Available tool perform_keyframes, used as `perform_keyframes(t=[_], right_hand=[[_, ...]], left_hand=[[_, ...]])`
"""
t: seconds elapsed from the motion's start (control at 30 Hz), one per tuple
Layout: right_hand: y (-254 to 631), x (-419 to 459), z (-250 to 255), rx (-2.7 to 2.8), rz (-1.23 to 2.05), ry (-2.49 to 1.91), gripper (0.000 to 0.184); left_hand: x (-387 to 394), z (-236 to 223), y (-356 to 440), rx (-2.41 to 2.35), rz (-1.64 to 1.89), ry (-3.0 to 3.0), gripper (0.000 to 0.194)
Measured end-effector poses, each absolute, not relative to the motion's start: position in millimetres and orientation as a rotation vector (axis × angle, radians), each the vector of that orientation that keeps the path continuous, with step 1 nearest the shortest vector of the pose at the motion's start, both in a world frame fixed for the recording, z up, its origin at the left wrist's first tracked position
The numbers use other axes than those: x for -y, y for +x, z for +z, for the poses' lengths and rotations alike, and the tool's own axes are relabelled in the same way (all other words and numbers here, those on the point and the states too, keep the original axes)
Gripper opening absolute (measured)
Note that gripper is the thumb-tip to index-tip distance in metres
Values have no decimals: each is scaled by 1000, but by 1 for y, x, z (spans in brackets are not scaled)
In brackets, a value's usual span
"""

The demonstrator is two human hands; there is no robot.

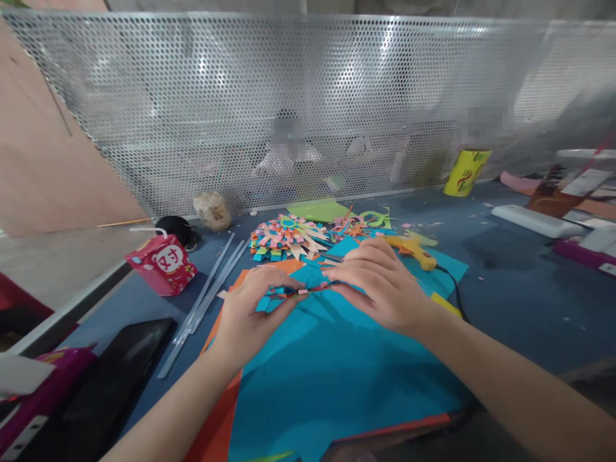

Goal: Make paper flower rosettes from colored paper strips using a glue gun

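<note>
My left hand and my right hand meet over a blue paper sheet, both pinching a thin strip of folded coloured paper held level between them. The fingers of each hand are closed on an end of the strip. An orange sheet lies under the blue one. Just behind the hands sits a round multicoloured paper flower. A yellow glue gun lies behind my right hand, its black cord trailing to the right.
A pink drink carton with a straw stands at the left, with clear glue sticks beside it and a black tablet nearer. Paper scraps, a yellow can and a perforated metal screen are behind.
</note>
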State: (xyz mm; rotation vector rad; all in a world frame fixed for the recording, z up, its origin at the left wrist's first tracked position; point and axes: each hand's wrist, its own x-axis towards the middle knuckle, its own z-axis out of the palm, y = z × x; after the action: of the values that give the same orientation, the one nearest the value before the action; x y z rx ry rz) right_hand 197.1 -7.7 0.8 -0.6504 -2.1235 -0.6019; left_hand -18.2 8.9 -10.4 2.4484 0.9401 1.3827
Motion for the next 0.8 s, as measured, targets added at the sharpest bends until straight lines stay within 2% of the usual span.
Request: perform_keyframes(t=[0.27,0.5,0.8], right_hand=[[199,13,3,2167,-592,-562,23],[199,14,2,2132,-608,-447,23],[198,13,2,2174,-615,-519,23]], left_hand=[[-11,-10,-29,-584,1481,2820,30],[-12,-11,-30,-462,1574,2977,23],[-12,-11,-28,-433,1524,2961,24]])
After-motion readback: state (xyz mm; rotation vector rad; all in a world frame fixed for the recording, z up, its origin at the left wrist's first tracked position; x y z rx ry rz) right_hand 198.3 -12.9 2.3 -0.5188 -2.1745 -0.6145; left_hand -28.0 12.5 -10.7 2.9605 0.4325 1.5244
